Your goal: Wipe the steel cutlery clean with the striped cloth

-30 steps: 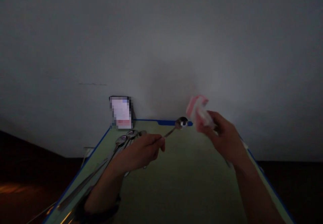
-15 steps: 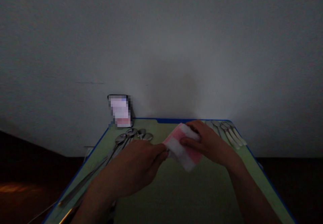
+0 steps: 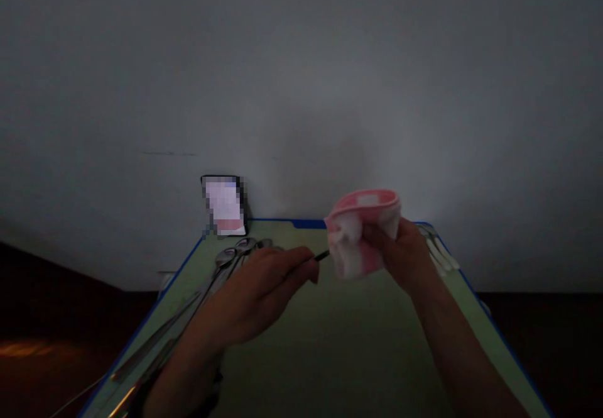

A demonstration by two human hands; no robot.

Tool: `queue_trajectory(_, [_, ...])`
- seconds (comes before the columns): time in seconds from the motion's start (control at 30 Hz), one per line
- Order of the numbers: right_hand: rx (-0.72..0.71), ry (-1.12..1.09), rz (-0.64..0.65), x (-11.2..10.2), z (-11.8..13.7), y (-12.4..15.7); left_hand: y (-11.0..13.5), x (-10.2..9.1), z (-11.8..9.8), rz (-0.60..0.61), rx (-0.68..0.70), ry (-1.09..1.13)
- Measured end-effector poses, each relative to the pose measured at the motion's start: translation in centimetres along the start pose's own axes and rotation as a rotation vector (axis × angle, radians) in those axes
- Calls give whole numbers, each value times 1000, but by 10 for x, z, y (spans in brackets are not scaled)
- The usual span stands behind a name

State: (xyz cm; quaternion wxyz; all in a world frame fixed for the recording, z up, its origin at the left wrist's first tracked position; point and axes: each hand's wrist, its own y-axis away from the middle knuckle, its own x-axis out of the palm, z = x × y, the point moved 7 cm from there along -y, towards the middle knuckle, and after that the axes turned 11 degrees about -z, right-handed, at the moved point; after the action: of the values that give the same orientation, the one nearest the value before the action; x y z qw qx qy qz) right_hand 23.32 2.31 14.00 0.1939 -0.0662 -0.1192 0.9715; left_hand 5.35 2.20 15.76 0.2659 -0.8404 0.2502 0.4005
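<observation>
My left hand (image 3: 266,286) is closed on the thin handle of a metal spoon (image 3: 321,256). The spoon's bowl is hidden inside a pink and white cloth (image 3: 360,232). My right hand (image 3: 405,254) is closed round that cloth, bunching it over the spoon's end. Both hands are raised a little above the green table (image 3: 339,342), near its middle. The scene is dim.
Several long-handled spoons (image 3: 226,264) lie in a row along the table's left side. A few white-handled spoons (image 3: 440,251) lie at the far right corner. A blurred upright card (image 3: 223,206) stands at the far left corner against a plain grey wall. The table has a blue edge.
One second ago the spoon's bowl was bare and the cloth was held apart. Then the cloth came down over the spoon; now it is lifted and bunched round the bowl.
</observation>
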Motion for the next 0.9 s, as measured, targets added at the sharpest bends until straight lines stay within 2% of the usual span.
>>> queue_trajectory(0.07, [60,-180,-197,5,-5,5,-4,8,-5,-42,-39,41])
queue_trajectory(0.1, [106,-247,-232,12,-9,9,-6,13,-8,-58,-50,70])
queue_trajectory(0.23, [231,-345,-223,36,-22,16,-12,33,-12,-71,-88,44])
queue_trajectory(0.37, [294,-398,-163,37,-38,11,-12,38,-8,-52,-130,-35])
queue_trajectory(0.47, [227,-391,-32,21,-32,4,-5,27,-8,-24,-126,-4])
queue_trajectory(0.57, [-17,-122,269,3,-1,7,8,16,-11,79,-105,31])
queue_trajectory(0.67, [-200,235,674,0,24,29,19,6,-16,140,-38,-55])
queue_trajectory(0.77, [-226,451,731,-5,36,39,21,5,-21,177,12,-119])
queue_trajectory(0.9, [-304,458,634,-3,45,41,15,3,-22,162,20,-72])
